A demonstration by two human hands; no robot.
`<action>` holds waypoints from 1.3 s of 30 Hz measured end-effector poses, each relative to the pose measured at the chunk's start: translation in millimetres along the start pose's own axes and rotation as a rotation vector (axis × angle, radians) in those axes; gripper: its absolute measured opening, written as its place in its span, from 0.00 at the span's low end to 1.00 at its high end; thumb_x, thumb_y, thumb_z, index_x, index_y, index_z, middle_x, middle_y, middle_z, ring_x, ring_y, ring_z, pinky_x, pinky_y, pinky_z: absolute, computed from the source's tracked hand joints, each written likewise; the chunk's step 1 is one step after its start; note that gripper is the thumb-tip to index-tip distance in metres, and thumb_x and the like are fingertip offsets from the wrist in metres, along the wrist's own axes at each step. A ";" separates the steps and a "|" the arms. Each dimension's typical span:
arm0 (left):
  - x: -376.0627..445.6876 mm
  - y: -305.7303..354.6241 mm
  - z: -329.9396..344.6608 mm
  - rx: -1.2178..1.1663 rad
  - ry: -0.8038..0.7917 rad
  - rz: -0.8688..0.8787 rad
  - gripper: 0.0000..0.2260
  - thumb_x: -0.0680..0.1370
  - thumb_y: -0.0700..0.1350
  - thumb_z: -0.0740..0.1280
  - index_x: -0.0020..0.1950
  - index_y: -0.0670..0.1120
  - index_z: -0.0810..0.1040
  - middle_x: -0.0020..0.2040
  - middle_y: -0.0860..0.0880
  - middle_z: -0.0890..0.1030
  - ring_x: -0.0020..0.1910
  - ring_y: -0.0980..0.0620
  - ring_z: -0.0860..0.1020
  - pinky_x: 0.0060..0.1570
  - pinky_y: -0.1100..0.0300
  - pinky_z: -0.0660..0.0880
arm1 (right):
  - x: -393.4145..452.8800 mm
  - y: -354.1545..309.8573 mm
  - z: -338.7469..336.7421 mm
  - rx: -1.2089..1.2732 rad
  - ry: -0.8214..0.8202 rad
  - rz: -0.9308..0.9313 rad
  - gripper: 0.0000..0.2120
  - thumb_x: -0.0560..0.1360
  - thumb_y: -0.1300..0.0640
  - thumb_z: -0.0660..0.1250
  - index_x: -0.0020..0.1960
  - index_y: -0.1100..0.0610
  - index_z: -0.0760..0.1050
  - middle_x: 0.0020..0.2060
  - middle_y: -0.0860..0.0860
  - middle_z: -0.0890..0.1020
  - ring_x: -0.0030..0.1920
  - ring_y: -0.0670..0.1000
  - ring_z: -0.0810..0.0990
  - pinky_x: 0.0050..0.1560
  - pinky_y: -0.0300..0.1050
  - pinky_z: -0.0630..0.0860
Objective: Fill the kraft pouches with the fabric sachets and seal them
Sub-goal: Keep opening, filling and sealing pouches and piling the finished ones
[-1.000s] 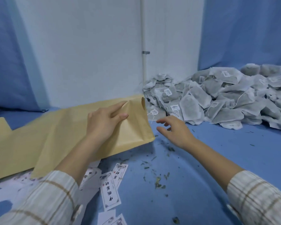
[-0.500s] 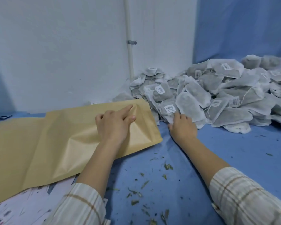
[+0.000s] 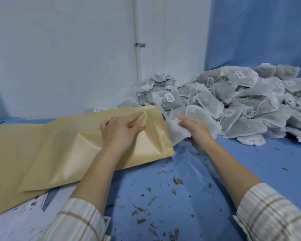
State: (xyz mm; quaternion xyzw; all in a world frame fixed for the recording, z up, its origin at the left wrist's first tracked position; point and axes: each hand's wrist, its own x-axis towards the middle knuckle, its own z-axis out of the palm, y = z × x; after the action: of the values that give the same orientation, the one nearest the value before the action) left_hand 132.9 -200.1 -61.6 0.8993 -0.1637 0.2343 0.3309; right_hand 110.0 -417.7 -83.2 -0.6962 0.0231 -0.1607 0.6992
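Kraft paper lay stiff and creased under my left hand (image 3: 122, 131), whose spread fingers (image 3: 135, 117) pressed the top kraft pouch (image 3: 87, 146) flat near its mouth on the blue tabletop (image 3: 189, 188). My right hand (image 3: 195, 131) pinched a soft, light fabric sachet (image 3: 176, 132) by one edge, just beside that mouth. I judged it floppy, best gripped at an edge. Whether the mouth gaped I couldn't tell; the sachet pile (image 3: 233, 101) ran off frame.
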 end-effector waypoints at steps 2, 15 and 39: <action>-3.0 6.1 4.1 -0.021 -0.090 0.078 0.15 0.75 0.58 0.66 0.61 0.67 0.74 0.56 0.55 0.81 0.61 0.55 0.71 0.50 0.65 0.50 | -1.9 -1.9 5.7 -0.035 -0.180 0.008 0.09 0.74 0.63 0.62 0.49 0.58 0.81 0.33 0.51 0.79 0.30 0.47 0.73 0.25 0.36 0.67; -5.1 26.7 9.2 -0.078 -0.081 0.241 0.13 0.75 0.60 0.63 0.54 0.78 0.65 0.55 0.56 0.77 0.61 0.60 0.66 0.56 0.68 0.49 | -20.8 -15.9 32.4 0.189 -0.385 0.363 0.13 0.79 0.53 0.58 0.39 0.56 0.75 0.25 0.48 0.81 0.27 0.47 0.81 0.26 0.36 0.76; -4.2 -0.2 3.8 0.135 0.110 0.040 0.15 0.77 0.59 0.62 0.64 0.65 0.73 0.65 0.55 0.75 0.67 0.55 0.64 0.61 0.61 0.48 | -1.3 11.6 -19.5 -0.448 0.155 -0.326 0.16 0.70 0.55 0.73 0.58 0.49 0.78 0.52 0.48 0.66 0.55 0.42 0.70 0.60 0.38 0.68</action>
State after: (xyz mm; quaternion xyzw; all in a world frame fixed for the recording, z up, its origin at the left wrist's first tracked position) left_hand 130.8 -201.9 -66.5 0.9018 -0.1471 0.3007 0.2732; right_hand 106.1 -436.4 -95.4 -0.8135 -0.0009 -0.3147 0.4891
